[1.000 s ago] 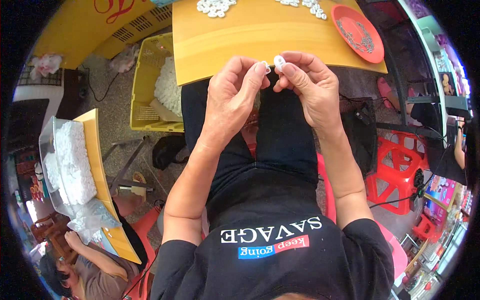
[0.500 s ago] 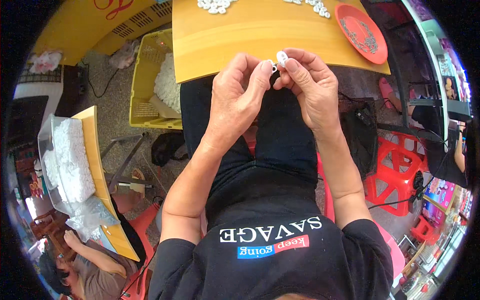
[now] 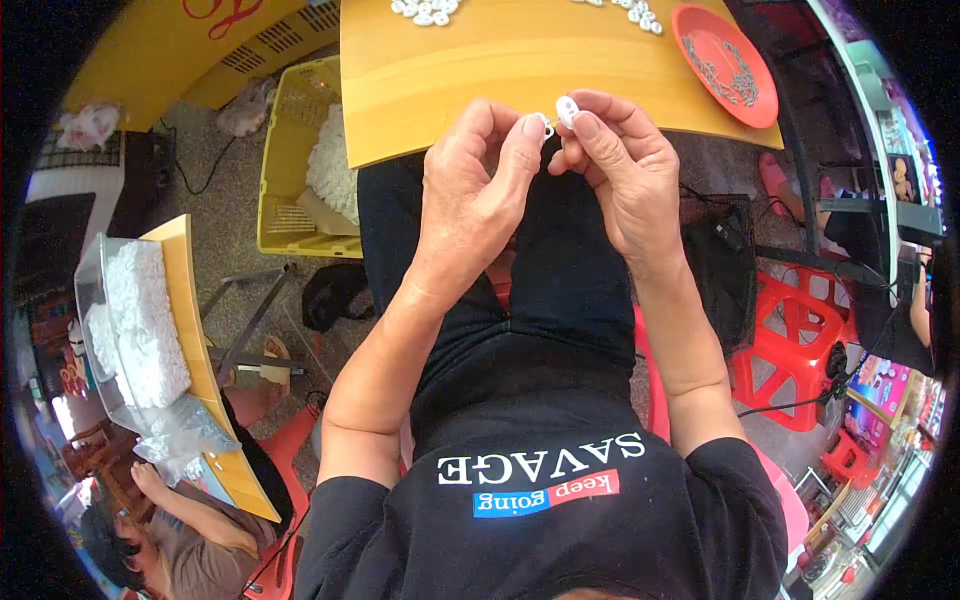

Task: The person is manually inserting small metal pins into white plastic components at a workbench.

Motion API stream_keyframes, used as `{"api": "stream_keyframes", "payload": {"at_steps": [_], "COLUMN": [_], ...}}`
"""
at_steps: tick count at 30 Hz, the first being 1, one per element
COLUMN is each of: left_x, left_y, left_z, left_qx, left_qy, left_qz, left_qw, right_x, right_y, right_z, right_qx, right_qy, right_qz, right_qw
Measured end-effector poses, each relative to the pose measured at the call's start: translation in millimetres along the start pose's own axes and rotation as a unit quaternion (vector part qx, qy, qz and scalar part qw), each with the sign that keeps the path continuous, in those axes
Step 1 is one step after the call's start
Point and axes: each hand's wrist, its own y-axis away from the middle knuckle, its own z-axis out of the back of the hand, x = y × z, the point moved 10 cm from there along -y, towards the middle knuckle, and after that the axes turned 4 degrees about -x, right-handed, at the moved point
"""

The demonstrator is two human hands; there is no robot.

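Note:
Both hands meet just over the near edge of the yellow wooden table. My left hand pinches a small white piece with a hole between thumb and fingers. A white oval piece with two holes is pinched between the thumb and fingers of my right hand. The two pieces are very close, with something thin and dark between them that is too small to make out. Similar white pieces lie in a pile and a second group at the table's far side.
A red plate with small metal parts sits at the table's right. Left of my legs stands a yellow crate of white pieces. Farther left, a clear bin is on another table, near a seated person. Red stools stand at right.
Both hands keep their pinches and hold nearly the same place. The oval piece in my right hand has tilted slightly and moved up a little.

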Motion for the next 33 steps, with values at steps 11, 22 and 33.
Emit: {"api": "stream_keyframes", "payload": {"at_steps": [11, 22, 33], "left_x": [1, 2, 5], "left_y": [-3, -3, 0], "left_z": [1, -1, -8], "left_qx": [-0.010, -0.003, 0.008], "left_qy": [-0.007, -0.010, 0.063], "left_qz": [-0.015, -0.006, 0.008], "left_qw": [1.000, 1.000, 0.998], "right_x": [-1, 0, 4], "right_y": [-3, -3, 0], "right_z": [0, -1, -8], "right_qx": [-0.003, 0.028, 0.014], "right_qy": [0.019, 0.050, 0.091], "right_qz": [0.006, 0.020, 0.050], "right_qw": [1.000, 0.998, 0.994]}}
